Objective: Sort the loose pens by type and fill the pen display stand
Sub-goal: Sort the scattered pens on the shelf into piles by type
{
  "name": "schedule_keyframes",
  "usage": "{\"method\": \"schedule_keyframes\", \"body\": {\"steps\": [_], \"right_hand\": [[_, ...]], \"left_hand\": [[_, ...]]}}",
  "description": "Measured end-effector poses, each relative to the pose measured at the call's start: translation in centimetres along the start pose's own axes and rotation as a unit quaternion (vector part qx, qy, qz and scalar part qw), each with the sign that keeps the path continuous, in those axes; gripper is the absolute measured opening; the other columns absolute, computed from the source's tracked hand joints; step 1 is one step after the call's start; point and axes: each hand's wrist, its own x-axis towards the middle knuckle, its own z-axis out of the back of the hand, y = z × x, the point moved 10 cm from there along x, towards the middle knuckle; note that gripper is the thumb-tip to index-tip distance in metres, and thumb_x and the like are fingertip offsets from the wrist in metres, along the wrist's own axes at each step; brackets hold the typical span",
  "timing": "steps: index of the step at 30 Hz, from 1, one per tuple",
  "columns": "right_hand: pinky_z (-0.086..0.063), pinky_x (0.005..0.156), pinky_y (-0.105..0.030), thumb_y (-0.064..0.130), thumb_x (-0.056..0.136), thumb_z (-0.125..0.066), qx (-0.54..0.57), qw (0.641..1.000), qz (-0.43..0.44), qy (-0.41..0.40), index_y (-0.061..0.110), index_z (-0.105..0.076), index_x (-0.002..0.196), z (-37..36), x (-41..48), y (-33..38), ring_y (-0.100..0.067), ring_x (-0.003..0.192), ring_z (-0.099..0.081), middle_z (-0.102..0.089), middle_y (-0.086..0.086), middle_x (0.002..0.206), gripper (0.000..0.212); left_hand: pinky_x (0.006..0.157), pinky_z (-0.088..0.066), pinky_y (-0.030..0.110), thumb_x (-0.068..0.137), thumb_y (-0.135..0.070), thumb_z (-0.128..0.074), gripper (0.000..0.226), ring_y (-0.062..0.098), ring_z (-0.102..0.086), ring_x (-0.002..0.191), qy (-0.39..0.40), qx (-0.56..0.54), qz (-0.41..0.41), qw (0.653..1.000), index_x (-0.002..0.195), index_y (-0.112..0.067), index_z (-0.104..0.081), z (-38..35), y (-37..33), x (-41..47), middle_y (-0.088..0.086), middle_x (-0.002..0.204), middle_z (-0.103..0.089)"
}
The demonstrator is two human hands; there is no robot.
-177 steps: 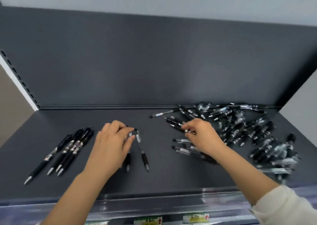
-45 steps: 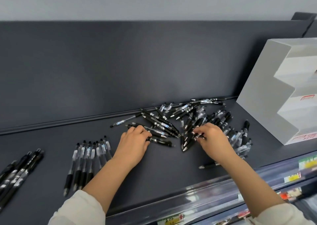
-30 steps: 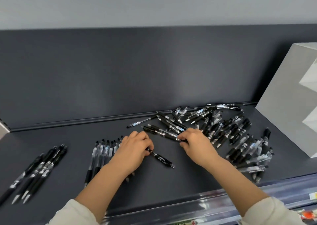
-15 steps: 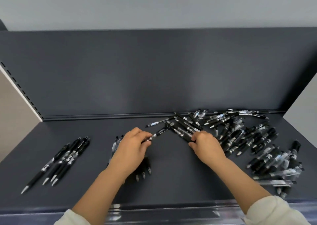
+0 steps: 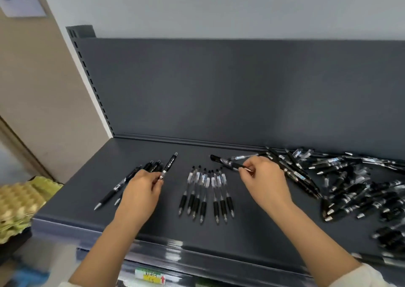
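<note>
**Sorting pens into type rows on the shelf**

The black pen [image 5: 169, 165] is being pinched near its tip by the left hand [image 5: 140, 190], angling up over the black-barrelled group [image 5: 109, 195] at the left of the shelf [image 5: 153, 225]. A second pen [image 5: 228, 163] is being gripped in the right hand [image 5: 265, 183], fingers curled, beside the unsorted heap [image 5: 350, 188]. The clear-barrelled row [image 5: 205, 192] is lying between the hands. Sorting looks partway done; next, each held pen needs laying parallel with its matching group. The display stand is not showing.
</note>
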Motion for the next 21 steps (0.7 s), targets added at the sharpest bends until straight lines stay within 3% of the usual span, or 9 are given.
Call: {"method": "schedule_keyframes", "body": {"steps": [5,10,14,17,19,21], "right_hand": [[-0.041,0.067,-0.022,0.025,0.088,-0.059,0.079,0.995,0.057,0.008,0.019,-0.06,0.083,-2.5,-0.7,6.7,-0.006,0.07,-0.051,-0.054,0.01,0.078,0.008],[-0.046,0.068,-0.031,0.019,0.086,-0.056,0.06,0.99,0.106,0.071,0.012,-0.058,0.081,-8.3,-2.5,11.8,-0.018,0.071,-0.054,-0.055,0.001,0.08,0.009],[-0.04,0.043,-0.023,0.01,0.068,-0.073,-0.003,0.979,0.188,0.073,0.013,-0.056,0.068,-10.9,-3.6,15.0,-0.015,0.054,-0.053,-0.053,0.002,0.066,0.017],[-0.042,0.033,-0.024,0.014,0.062,-0.079,-0.054,0.963,0.242,0.101,0.016,-0.061,0.07,-13.0,-4.4,16.7,-0.014,0.054,-0.055,-0.055,0.003,0.071,0.02],[-0.049,0.041,-0.031,0.011,0.07,-0.073,-0.042,0.952,0.264,0.149,0.013,-0.064,0.08,-14.5,-5.0,17.3,-0.019,0.06,-0.059,-0.058,-0.001,0.084,0.014],[-0.053,0.063,-0.039,0.01,0.085,-0.056,-0.038,0.945,0.265,0.189,0.008,-0.062,0.101,-15.6,-5.1,17.5,-0.028,0.078,-0.061,-0.055,-0.006,0.105,0.017]], "left_hand": [[0.062,-0.037,0.029,0.09,-0.015,-0.057,0.016,0.028,-0.053,0.072,-0.022,0.05,0.038,0.998,0.098,-0.012,-0.07,2.6,5.0,0.1,0.005,0.079,-0.047],[0.072,-0.044,0.034,0.09,-0.016,-0.057,0.019,0.032,-0.057,0.083,-0.014,0.065,0.041,0.997,0.102,-0.011,-0.071,3.2,7.5,0.4,0.012,0.087,-0.055],[0.07,-0.043,0.031,0.09,-0.018,-0.055,0.02,0.029,-0.057,0.084,0.0,0.058,0.031,0.998,0.104,-0.014,-0.069,2.6,8.3,0.9,0.006,0.085,-0.051],[0.068,-0.043,0.029,0.089,-0.017,-0.057,0.024,0.028,-0.058,0.084,0.003,0.04,0.021,0.999,0.11,-0.017,-0.066,2.2,8.4,1.0,0.006,0.086,-0.053],[0.071,-0.044,0.029,0.089,-0.017,-0.058,0.028,0.028,-0.059,0.086,0.001,0.032,0.023,0.999,0.116,-0.016,-0.064,2.1,8.8,1.1,0.008,0.093,-0.057],[0.069,-0.043,0.028,0.089,-0.019,-0.059,0.028,0.027,-0.06,0.084,0.0,0.025,0.02,0.999,0.115,-0.016,-0.064,2.1,9.0,1.2,0.007,0.092,-0.057]]}}
